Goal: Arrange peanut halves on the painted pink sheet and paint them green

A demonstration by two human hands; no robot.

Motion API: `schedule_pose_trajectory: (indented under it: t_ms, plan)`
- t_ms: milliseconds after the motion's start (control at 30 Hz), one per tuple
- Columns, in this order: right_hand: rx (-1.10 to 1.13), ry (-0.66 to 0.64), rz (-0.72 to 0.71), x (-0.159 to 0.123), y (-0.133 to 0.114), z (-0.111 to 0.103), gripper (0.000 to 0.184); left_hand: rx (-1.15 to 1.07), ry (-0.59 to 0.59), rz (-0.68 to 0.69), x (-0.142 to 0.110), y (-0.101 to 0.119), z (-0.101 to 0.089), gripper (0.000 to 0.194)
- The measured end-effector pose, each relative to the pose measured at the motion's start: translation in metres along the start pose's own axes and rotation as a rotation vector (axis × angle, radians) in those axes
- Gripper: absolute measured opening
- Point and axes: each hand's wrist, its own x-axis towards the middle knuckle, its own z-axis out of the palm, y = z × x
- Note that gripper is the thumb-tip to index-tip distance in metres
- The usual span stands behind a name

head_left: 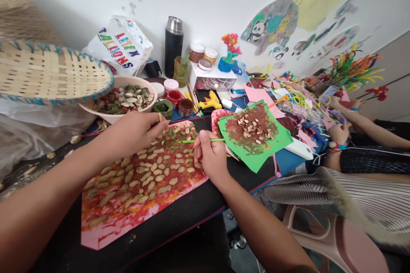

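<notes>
My right hand [211, 155] is closed around a thin green paintbrush [187, 141], whose tip points left over the painted sheet. Near the sheet's far edge, my left hand [145, 131] has its fingers pinched together; whatever they hold, if anything, is hidden. Beneath both hands lies a pink paper sheet [96, 239] smeared with red, orange, brown and green paint. Many peanuts [158, 172] in shells are spread across it. Just beyond my left hand are small open jars of green paint [162, 109], red paint [174, 98] and brown paint [186, 108].
A pink bowl [118, 118] of shells stands back left, partly under a woven basket [54, 74]. Right of the sheet lies painted green paper [256, 160] with shells. A yellow glue gun [210, 101] and black flask [174, 47] stand behind. Another person's hands [339, 134] work at far right.
</notes>
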Motion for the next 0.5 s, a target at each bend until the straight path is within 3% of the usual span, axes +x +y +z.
schedule_pose_trajectory:
  t_ms: [200,500]
  plan:
    - [-0.022,0.015,0.014,-0.001,0.003,-0.005,0.079,0.043,0.004,-0.038,-0.004,0.012,-0.013,0.055]
    - [-0.019,0.019,0.019,-0.001,0.005,-0.006,0.080,-0.014,-0.037,-0.026,-0.002,0.012,-0.003,0.059]
